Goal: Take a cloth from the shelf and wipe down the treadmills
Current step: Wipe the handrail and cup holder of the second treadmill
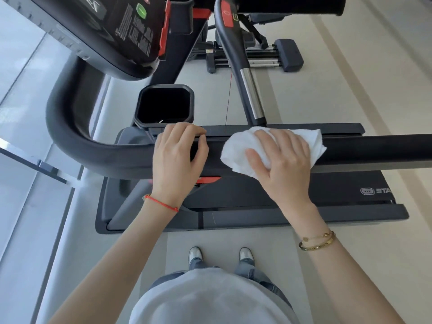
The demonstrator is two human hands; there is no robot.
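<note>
White terry cloth (273, 148), bunched into a loose wad, lies draped over the black padded handrail (374, 148) of the treadmill (350, 197). The right hand (284, 160) presses down on it, fingers spread and slightly curved over the fabric, thumb pointing left along the rail. Two gold bracelets (318, 242) sit on that wrist.

The left hand (178, 160) rests on the same rail just beside the cloth, not touching it. Its fingers curl over the far edge of the rail and the thumb bends in toward them; it looks like a light hold on the rail rather than a firm clamp, though the fingertips are partly hidden. A red string bracelet (161, 203) circles the left wrist.

The rail sweeps left and curves up toward the console (105, 36), which shows a green button (141, 10) and red trim. A square black cup holder (164, 105) sits just beyond the left hand. Below the rail is the dark treadmill deck with a white logo at the right edge and a red tab (208, 180) under the rail.

Beyond the treadmill, another exercise machine (257, 54) stands on the pale floor (350, 78). At the bottom, the person's grey shirt (210, 300), jeans and pale shoes (195, 253) are visible.
</note>
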